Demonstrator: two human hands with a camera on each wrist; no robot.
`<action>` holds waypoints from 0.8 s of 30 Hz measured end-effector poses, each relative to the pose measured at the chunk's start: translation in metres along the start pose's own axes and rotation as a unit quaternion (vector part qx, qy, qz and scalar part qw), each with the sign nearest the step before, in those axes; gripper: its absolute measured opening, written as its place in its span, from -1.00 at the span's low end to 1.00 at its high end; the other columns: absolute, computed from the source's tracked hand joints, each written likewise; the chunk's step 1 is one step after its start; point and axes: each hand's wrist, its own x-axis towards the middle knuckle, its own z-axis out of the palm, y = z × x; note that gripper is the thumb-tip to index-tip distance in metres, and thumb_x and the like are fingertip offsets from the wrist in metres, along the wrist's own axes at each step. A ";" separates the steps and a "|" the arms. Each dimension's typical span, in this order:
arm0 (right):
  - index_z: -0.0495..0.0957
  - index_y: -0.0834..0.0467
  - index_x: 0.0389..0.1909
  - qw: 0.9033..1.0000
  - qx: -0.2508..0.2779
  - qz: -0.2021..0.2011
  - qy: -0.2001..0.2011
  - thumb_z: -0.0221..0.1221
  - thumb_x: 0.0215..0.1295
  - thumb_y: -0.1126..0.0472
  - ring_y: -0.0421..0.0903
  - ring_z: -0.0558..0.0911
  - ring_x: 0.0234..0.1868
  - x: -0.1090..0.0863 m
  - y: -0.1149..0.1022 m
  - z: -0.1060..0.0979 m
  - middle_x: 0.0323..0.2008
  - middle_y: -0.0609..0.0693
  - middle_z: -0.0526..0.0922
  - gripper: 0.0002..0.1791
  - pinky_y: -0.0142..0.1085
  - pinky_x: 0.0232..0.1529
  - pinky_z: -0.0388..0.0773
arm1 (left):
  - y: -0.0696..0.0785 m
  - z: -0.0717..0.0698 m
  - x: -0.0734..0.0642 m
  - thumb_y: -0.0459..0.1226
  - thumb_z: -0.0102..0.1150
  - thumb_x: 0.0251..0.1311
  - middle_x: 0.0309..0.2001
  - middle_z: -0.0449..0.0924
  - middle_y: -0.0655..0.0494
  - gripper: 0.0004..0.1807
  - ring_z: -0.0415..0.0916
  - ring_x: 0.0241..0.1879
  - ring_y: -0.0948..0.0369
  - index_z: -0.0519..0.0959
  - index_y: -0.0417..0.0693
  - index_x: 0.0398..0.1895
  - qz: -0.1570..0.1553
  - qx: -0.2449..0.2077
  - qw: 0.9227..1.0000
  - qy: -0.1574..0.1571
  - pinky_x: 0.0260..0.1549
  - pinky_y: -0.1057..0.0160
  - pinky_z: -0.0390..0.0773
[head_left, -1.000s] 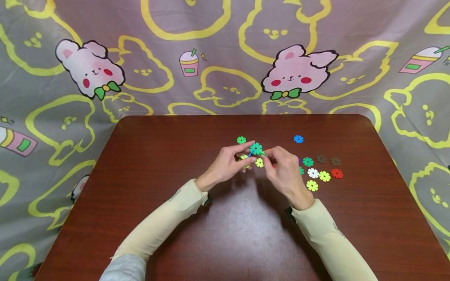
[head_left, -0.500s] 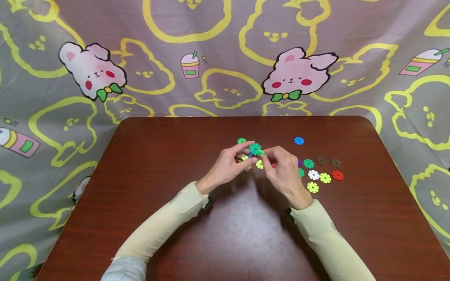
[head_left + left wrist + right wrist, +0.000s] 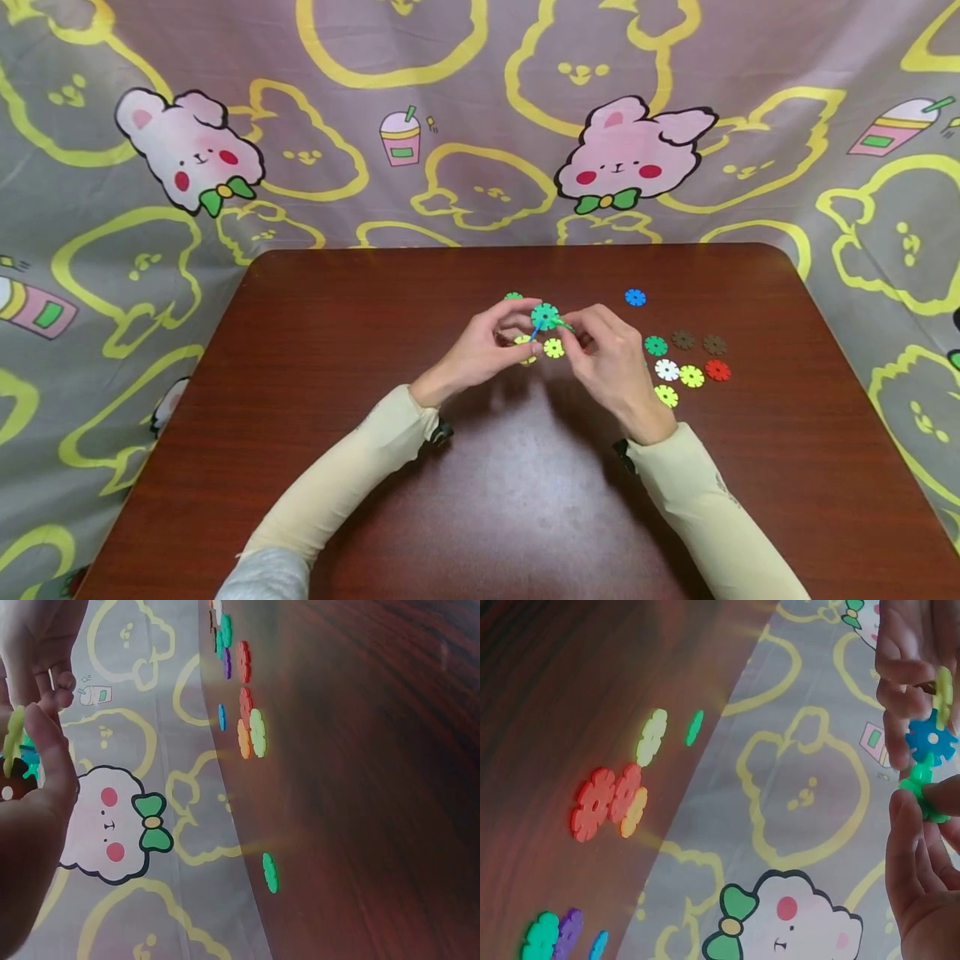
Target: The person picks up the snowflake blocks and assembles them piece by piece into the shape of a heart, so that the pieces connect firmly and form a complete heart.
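Note:
My left hand [image 3: 487, 340] holds a small cluster of notched plastic discs between thumb and fingers, above the table. The cluster includes a teal-green disc [image 3: 545, 317], a blue disc [image 3: 930, 740], a yellow disc [image 3: 944, 690] and a brown disc [image 3: 16, 782]. My right hand [image 3: 613, 358] pinches a bright green disc [image 3: 922, 784] with thumb and finger at the cluster's right side. In the right wrist view its edge meets the blue disc; fingers partly cover it, so I cannot tell how deeply they are joined.
Loose discs lie on the brown table [image 3: 360, 333]. To the right are white [image 3: 667, 370], red [image 3: 717, 370], yellow [image 3: 692, 376] and brown [image 3: 715, 344] ones. A blue disc [image 3: 635, 297] lies farther back. Beyond the table hangs a patterned curtain [image 3: 480, 108].
The hands stay together at the cluster. My right hand has shifted slightly, now covering the purple disc that showed beside it. The head view has moved a little.

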 end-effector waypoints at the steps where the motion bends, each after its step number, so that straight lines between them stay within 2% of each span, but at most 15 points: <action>1: 0.62 0.27 -0.36 1.000 -0.002 -0.003 -0.002 0.35 0.04 0.42 -0.16 0.56 -0.56 0.000 0.000 0.000 -0.48 0.07 0.57 -0.86 -0.29 -0.53 0.58 | 0.000 0.000 0.000 -0.44 0.32 0.09 -0.10 0.65 -0.24 -0.40 0.62 -0.28 0.36 0.40 -0.18 0.25 0.001 -0.003 1.000 -0.004 -0.28 0.37 0.56; 5: 0.62 0.28 -0.35 1.000 0.002 -0.005 -0.005 0.36 0.03 0.43 -0.17 0.55 -0.54 -0.001 0.000 0.000 -0.46 0.07 0.57 -0.85 -0.31 -0.52 0.58 | 0.000 -0.001 0.001 -0.44 0.35 0.06 -0.09 0.65 -0.24 -0.38 0.65 -0.29 0.28 0.40 -0.18 0.24 -0.003 0.008 1.000 -0.007 -0.25 0.38 0.55; 11: 0.63 0.28 -0.34 1.000 0.019 0.018 -0.003 0.38 0.00 0.43 -0.17 0.58 -0.51 -0.002 0.000 0.001 -0.45 0.06 0.59 -0.83 -0.35 -0.50 0.60 | 0.001 -0.003 0.001 -0.42 0.37 0.05 -0.08 0.65 -0.24 -0.33 0.66 -0.29 0.14 0.38 -0.16 0.28 -0.009 0.028 1.000 -0.010 -0.28 0.36 0.59; 15: 0.64 0.27 -0.34 0.999 0.028 0.032 -0.005 0.39 0.01 0.41 -0.18 0.60 -0.51 -0.002 0.000 0.000 -0.46 0.04 0.60 -0.83 -0.40 -0.50 0.59 | 0.002 -0.004 0.000 -0.41 0.37 0.05 -0.07 0.64 -0.19 -0.31 0.67 -0.23 0.09 0.37 -0.08 0.31 -0.025 0.013 0.999 -0.026 -0.34 0.31 0.64; 19: 0.64 0.26 -0.34 0.998 0.051 0.042 -0.010 0.42 -0.03 0.41 -0.20 0.61 -0.52 -0.001 0.000 -0.001 -0.45 0.02 0.62 -0.79 -0.46 -0.48 0.58 | 0.001 -0.006 0.001 -0.42 0.35 0.08 -0.04 0.62 -0.22 -0.31 0.64 -0.11 -0.10 0.36 -0.08 0.33 -0.037 -0.008 0.999 -0.036 -0.32 0.32 0.65; 21: 0.65 0.24 -0.32 0.996 0.066 0.057 -0.015 0.43 -0.03 0.40 -0.22 0.60 -0.52 0.000 0.000 -0.004 -0.43 0.00 0.63 -0.78 -0.50 -0.46 0.57 | 0.001 -0.007 0.001 -0.42 0.34 0.09 -0.04 0.62 -0.25 -0.32 0.64 -0.12 -0.11 0.36 -0.09 0.33 -0.045 -0.017 0.998 -0.033 -0.30 0.33 0.63; 24: 0.65 0.21 -0.27 0.990 0.091 0.100 -0.028 0.39 0.06 0.35 -0.26 0.58 -0.50 0.001 0.003 -0.009 -0.40 -0.01 0.65 -0.81 -0.55 -0.44 0.53 | 0.001 -0.008 0.001 -0.43 0.32 0.10 -0.05 0.62 -0.28 -0.34 0.67 -0.23 0.02 0.37 -0.09 0.32 -0.058 -0.026 0.998 -0.026 -0.31 0.34 0.62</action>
